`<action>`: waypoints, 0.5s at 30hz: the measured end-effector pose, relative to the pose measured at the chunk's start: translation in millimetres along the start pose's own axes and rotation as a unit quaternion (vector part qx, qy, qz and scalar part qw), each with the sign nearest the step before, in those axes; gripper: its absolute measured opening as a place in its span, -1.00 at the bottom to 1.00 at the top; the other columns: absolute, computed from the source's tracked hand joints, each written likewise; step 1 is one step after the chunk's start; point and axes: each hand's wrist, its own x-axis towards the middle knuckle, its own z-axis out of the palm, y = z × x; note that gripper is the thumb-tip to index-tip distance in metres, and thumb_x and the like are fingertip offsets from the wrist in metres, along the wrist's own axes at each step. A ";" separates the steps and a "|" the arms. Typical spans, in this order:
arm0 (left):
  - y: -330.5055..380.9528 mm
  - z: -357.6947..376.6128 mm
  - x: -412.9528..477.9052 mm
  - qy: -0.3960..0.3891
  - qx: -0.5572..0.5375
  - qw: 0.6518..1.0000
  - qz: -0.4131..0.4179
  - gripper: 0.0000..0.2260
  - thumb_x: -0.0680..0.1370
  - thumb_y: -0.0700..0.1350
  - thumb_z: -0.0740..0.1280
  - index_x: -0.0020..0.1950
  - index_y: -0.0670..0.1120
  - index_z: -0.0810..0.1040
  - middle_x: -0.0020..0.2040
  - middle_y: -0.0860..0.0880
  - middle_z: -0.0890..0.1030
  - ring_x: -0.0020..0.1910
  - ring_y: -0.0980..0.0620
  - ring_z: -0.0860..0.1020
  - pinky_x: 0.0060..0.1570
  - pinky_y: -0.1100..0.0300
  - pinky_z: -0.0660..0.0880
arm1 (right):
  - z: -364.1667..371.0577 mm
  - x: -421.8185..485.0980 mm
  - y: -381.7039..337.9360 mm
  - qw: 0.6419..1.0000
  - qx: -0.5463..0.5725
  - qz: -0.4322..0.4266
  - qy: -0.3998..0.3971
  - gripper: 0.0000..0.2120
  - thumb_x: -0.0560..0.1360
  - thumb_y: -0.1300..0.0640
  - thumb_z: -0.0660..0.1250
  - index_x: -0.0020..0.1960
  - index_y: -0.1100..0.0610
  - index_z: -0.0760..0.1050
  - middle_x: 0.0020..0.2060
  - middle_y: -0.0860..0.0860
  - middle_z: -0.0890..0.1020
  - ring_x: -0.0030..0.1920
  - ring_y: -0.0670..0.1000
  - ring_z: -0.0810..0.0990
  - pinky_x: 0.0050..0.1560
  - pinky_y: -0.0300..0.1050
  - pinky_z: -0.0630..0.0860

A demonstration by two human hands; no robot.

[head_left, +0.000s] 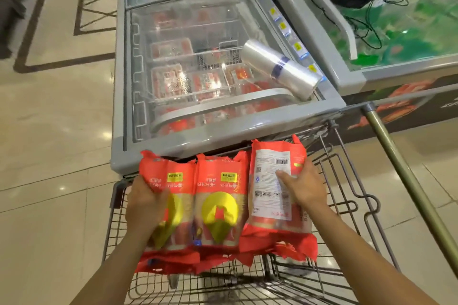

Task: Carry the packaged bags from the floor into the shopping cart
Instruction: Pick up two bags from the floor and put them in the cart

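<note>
Red bags point(220, 200) were almost in the shopping cart point(116, 193), left hand point(146, 205) and right hand point(306, 188) gripping them with curled fingers point(283, 176).

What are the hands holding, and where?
Three red bags side by side: the left hand grips the left bag by its outer edge, the right hand the right bag likewise.
</note>
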 end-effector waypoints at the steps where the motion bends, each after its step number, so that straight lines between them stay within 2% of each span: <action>1: -0.4 -1.0 -1.0 -0.006 0.040 0.999 0.029 -0.34 0.48 0.21 0.35 0.45 -0.16 0.38 0.34 -0.24 0.51 0.30 -0.32 0.49 0.24 -0.21 0.47 | -2.5 -6.1 -5.9 0.999 -0.050 -0.014 0.008 -0.18 0.43 -0.30 0.44 0.49 0.13 0.28 0.36 0.16 0.49 0.34 0.24 0.48 0.32 0.19 0.46; 4: 27.7 -13.9 -19.2 -0.003 0.127 0.983 0.131 -0.23 0.50 0.25 0.18 0.51 -0.29 0.35 0.50 -0.36 0.37 0.49 -0.34 0.33 0.48 -0.22 0.29 | -16.9 -35.4 -28.9 0.988 -0.111 -0.104 0.023 -0.16 0.51 -0.28 0.35 0.60 0.13 0.15 0.53 0.15 0.32 0.52 0.21 0.29 0.49 0.18 0.29; 8: 89.8 -42.0 -64.6 -0.019 0.175 0.955 0.238 -0.23 0.54 0.31 0.04 0.63 -0.11 0.21 0.64 -0.20 0.19 0.61 -0.20 0.17 0.58 -0.09 0.09 | -40.6 -83.6 -66.0 0.955 -0.192 -0.227 0.021 -0.25 0.58 -0.32 0.16 0.63 0.05 0.12 0.60 0.11 0.23 0.61 0.12 0.15 0.56 0.13 0.14; 11: 124.9 -74.1 -108.8 0.018 0.210 0.929 0.303 -0.26 0.57 0.32 0.01 0.64 -0.09 0.18 0.62 -0.17 0.24 0.58 -0.20 0.23 0.54 -0.12 0.17 | -71.1 -137.2 -88.4 0.939 -0.212 -0.268 0.038 -0.20 0.53 -0.37 -0.03 0.66 0.01 0.03 0.63 0.11 0.14 0.62 0.12 0.09 0.60 0.14 0.03; 13: 134.6 -105.9 -156.2 0.073 0.216 0.913 0.338 -0.26 0.57 0.33 0.00 0.61 -0.12 0.28 0.58 -0.19 0.33 0.52 -0.24 0.33 0.49 -0.15 0.25 | -100.9 -188.5 -91.3 0.924 -0.220 -0.308 0.063 -0.23 0.59 -0.35 0.02 0.67 -0.01 -0.04 0.65 0.11 0.07 0.64 0.13 0.04 0.60 0.15 -0.02; 15: 138.5 -121.8 -182.9 0.096 0.219 0.906 0.349 -0.26 0.57 0.33 0.02 0.59 -0.14 0.32 0.56 -0.21 0.35 0.49 -0.28 0.37 0.47 -0.19 0.30 | -118.1 -217.5 -90.7 0.915 -0.227 -0.323 0.082 -0.23 0.61 -0.34 0.07 0.67 -0.01 -0.07 0.65 0.10 0.03 0.64 0.12 0.00 0.59 0.15 -0.06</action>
